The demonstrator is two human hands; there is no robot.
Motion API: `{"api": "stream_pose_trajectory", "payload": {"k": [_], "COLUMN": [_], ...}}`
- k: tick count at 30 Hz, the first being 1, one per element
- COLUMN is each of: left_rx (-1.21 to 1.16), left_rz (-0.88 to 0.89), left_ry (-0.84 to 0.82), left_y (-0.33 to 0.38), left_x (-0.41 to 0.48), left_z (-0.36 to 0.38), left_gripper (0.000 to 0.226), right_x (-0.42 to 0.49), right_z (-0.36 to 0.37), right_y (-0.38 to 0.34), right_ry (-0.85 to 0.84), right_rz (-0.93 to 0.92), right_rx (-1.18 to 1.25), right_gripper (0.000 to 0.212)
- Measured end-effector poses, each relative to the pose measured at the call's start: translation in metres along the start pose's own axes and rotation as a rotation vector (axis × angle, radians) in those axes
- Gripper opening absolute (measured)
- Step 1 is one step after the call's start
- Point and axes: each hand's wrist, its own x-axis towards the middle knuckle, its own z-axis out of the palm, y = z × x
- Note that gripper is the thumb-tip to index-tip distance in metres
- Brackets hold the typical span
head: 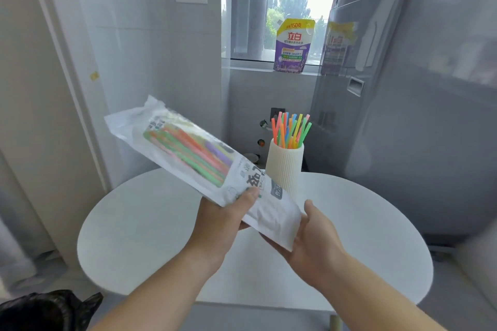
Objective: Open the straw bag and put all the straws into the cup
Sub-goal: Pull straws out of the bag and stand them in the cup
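Observation:
A white plastic straw bag (172,142) with a clear window hangs tilted above the table, its far end up and to the left. Coloured straws (188,153) show inside it. My left hand (228,217) grips the bag near its middle, thumb on top. My right hand (312,234) holds the bag's near lower end from underneath, thumb beside its edge. Behind the bag stands a ribbed cream cup (285,166) at the table's far side, with several bright straws (290,129) standing upright in it.
The round white table (139,236) lies below my hands. A grey washing machine (416,105) stands at the right. A purple detergent pouch (293,45) sits on the window sill. A black plastic bag (45,309) is at the bottom left.

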Motion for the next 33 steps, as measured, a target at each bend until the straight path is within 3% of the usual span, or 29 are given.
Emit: {"api": "stream_pose_trajectory", "payload": {"k": [6,12,19,22,27,33], "left_rx": [0.056,-0.176,-0.366,-0.407,-0.416,-0.446], "left_rz": [0.035,-0.090,-0.198,-0.254,-0.291,-0.306], "left_ry": [0.020,0.115,0.177,0.195,0.178,0.183], "left_y": [-0.001,-0.005,-0.008,-0.010,-0.012,-0.013], "left_x": [-0.005,0.002,0.009,0.011,0.012,0.012], "left_z": [0.003,-0.005,-0.012,-0.015,-0.016,-0.019], "left_gripper": [0.036,0.040,0.031,0.026,0.024,0.021], "right_x": [-0.004,-0.005,-0.001,0.003,0.007,0.010], "right_z": [0.003,0.009,-0.001,-0.007,-0.011,-0.016], "right_y": [0.007,-0.005,-0.010,-0.019,-0.032,-0.040], "right_ry": [0.045,0.137,0.092,0.077,-0.034,-0.080], "right_rz": [-0.015,-0.156,-0.463,-0.579,-0.552,-0.588], "right_rx": [-0.029,-0.217,-0.777,-0.892,-0.909,-0.951], "right_gripper": [0.047,0.028,0.035,0.033,0.018,0.016]}}
